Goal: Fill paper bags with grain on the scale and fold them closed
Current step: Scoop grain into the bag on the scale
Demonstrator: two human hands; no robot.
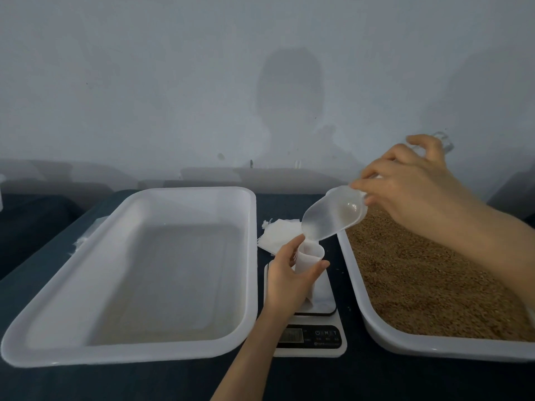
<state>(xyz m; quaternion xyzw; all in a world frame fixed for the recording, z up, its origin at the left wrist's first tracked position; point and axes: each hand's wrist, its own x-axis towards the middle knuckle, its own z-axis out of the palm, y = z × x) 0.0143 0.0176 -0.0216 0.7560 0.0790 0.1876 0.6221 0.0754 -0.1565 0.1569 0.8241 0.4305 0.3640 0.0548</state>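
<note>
White paper bag (311, 256) stands upright on the white digital kitchen scale (311, 340); the left hand (289, 282) curls its grip round it. The right hand (411, 183) pinches a clear plastic scoop (333, 215), tipped to the bag's mouth, beside a white rectangular tray (405, 347) of brown grain (419, 270).

Table (289, 380): dark blue cloth cover, runs back to the wall.

On it, left to right:
- empty white plastic tray (115, 353), large, rounded corners, angled slightly. Small white scrap (78, 241) on the cloth at its left rim.
- digital kitchen scale (315, 337) in the gap between the trays, display end nearest the camera, readout too dim to read.
- stack of white paper bags (278, 233) flat on the cloth just behind the scale, beside the left tray's far corner.
- second white tray (434, 347) on the right, full of brown grain (419, 270).
- a few pale specks (348, 308) on the cloth between scale and right tray.
</note>
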